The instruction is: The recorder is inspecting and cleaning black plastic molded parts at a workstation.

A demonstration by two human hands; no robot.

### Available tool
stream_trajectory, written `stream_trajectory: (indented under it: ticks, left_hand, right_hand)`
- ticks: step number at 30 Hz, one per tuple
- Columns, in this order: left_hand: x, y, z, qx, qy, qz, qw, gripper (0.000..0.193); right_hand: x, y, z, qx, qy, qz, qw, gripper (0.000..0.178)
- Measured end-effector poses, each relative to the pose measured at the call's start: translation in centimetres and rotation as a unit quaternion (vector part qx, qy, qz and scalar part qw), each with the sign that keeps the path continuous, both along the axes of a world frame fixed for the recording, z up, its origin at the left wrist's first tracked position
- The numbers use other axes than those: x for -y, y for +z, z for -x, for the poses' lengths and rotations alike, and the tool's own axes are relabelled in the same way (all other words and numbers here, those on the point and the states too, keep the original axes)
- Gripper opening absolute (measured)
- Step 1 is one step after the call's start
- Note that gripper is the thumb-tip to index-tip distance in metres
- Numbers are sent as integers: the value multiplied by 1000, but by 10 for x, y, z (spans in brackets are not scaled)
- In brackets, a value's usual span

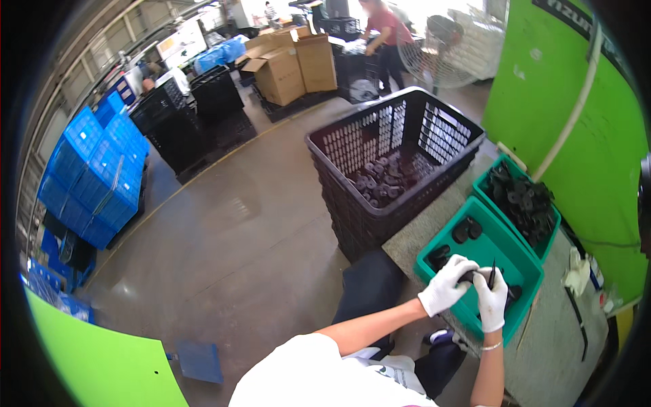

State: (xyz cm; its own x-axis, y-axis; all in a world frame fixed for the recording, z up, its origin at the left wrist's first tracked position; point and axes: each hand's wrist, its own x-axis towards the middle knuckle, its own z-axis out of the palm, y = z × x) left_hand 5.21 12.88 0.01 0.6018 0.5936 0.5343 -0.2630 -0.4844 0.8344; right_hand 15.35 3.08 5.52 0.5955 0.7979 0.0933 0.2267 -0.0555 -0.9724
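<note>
My left hand [445, 287], in a white glove, is closed on a small black rounded part [468, 276]. Close beside it my right hand [492, 302], gloved too, grips a thin dark pointed tool [493, 273] whose tip sticks up past the fingers. The two hands meet over a green tray [531, 296]. Inside that tray lie black round parts [466, 230] at the far side and more dark pieces near my hands. My fingers hide where the tool and the part come together.
Behind the tray, a second green bin [550, 234] holds a heap of black parts [519, 197]. Left of it stands a tall black crate [397, 210] with rings inside. A bent black rod [578, 322] lies on the bench [542, 366]. A person [388, 34] works beyond a fan [437, 47].
</note>
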Motion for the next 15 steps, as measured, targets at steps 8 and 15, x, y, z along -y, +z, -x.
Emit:
stream_trajectory:
  ticks: [8, 15]
  left_hand:
    - [-9, -2, -2, -30, -60, 122, 990, 37]
    - [-3, -3, -8, -33, -129, 348, 928, 38]
  right_hand:
    - [-1, -9, -13, 109, -25, 57, 992, 19]
    - [27, 6, 2, 285, -62, 100, 951, 19]
